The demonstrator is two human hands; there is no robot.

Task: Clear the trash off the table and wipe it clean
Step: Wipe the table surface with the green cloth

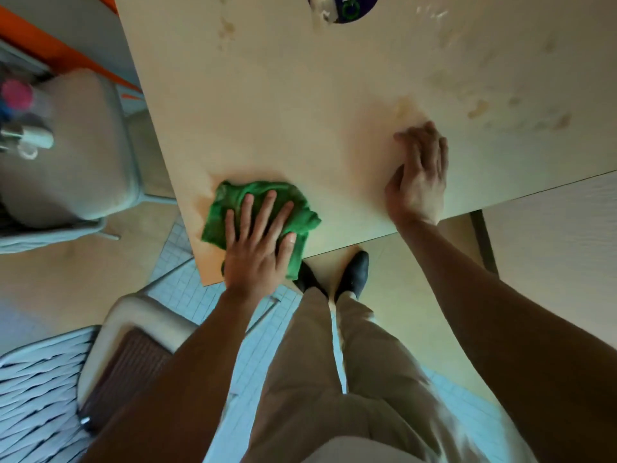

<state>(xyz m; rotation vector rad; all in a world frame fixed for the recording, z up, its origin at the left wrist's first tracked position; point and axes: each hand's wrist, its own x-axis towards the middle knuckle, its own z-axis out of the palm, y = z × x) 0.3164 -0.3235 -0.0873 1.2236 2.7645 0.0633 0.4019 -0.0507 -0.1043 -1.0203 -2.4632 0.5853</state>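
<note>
Left hand (258,243) lies flat and spread on the green cloth (258,217), fingers fanned forward and the palm pressing the bunched fabric down onto the table (300,95) — it grips nothing, it only bears down. That cloth sits at the table's near left corner, close to both edges, and one fold of it hangs a little over the near edge beside the thumb.

Right hand (419,168) rests on the tabletop well apart from the cloth, near the front edge, palm down with the fingers together and slightly curled; it holds nothing. Its fingertips reach a pale brownish smear, and more dried stains (521,108) are scattered over the wood beyond and to the right of it. A fainter patch of marks (227,30) shows toward the far left of the top.

At the far edge, partly cut off by the frame, lies a dark round object (347,6) with a crumpled whitish scrap against its left side — what it is cannot be told.

Below the table edge stand the person's two dark shoes (354,272) and beige trousers (334,379) on a floor part tiled, part plain. A pale upholstered chair (76,148) stands left of the table, with blurred small items on its left side, and another chair (133,345) is at the lower left.
</note>
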